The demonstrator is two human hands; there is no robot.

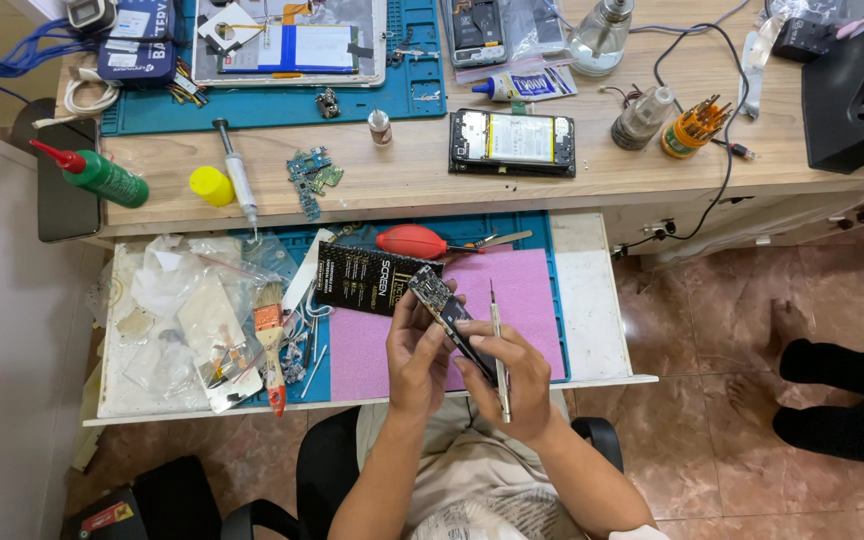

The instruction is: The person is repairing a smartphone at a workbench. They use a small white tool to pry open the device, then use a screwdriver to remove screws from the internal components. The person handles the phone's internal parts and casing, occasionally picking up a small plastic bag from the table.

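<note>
The person holds an opened phone [452, 322] in both hands above the pink mat [522, 300] of the pulled-out drawer tray [592, 300]. The phone's long axis runs on a diagonal, its upper end toward the far left over the mat and its lower end toward the near right, close to the person's lap.

The left hand [418, 355] is closed about the phone from the left side, fingers wrapped under and along its upper half. The right hand [512, 385] is clasped on the lower end of the phone, and between its fingers it also pinches a thin screwdriver [498, 350]. That tool stands almost upright just right of the phone, its fine tip pointing away from the person, apart from the phone's exposed board. The two hands touch the phone at opposite ends, the left the nearer to the upper part.

Relative to the pink mat, a black flat box [372, 280] lies at its far-left corner, a red air blower [410, 241] just beyond its far edge, and a small brush [270, 340] to its left among clear plastic bags [167, 300]. A second opened phone [512, 142] rests farther off on the wooden worktop [402, 180].
</note>
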